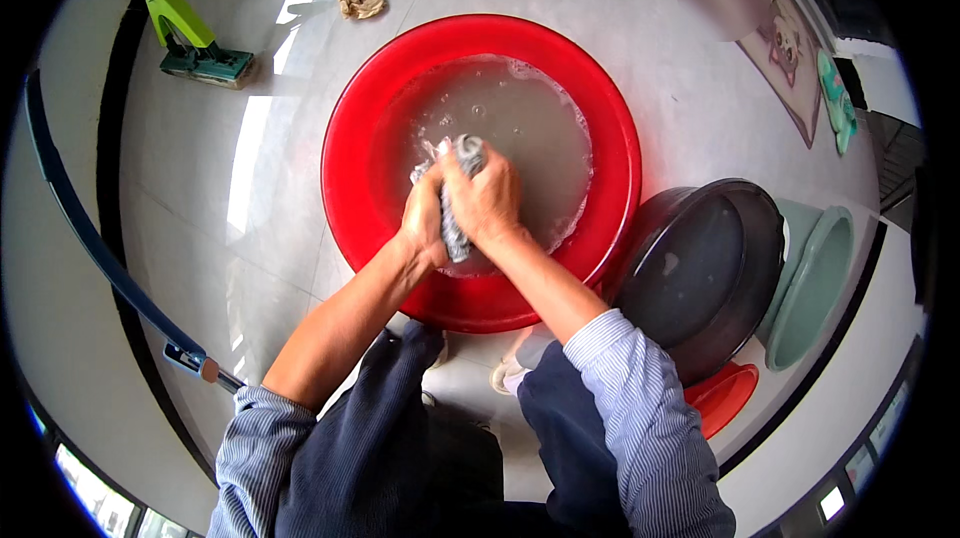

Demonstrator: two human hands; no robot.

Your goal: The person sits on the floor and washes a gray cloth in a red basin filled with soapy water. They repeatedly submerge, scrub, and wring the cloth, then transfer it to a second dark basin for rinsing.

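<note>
Bunched between my two hands is a wet grey patterned cloth [454,227], its rolled end sticking up past my fingers. My left hand [425,212] presses it from the left, and my right hand [486,189] wraps over it from the right. Both hands are above a large red plastic basin [352,155] that stands on the floor before me. Cloudy grey water [544,155] with soap suds along its edge fills the basin's bottom. My fingers hide much of the cloth.
Right of the basin, a black tub [679,268], a pale green basin [814,290] and a small red basin [724,395] lean by the wall. A green flat mop [206,62] and a crumpled brown rag [360,2] are at the upper left. A cat-print mat [780,50] lies upper right.
</note>
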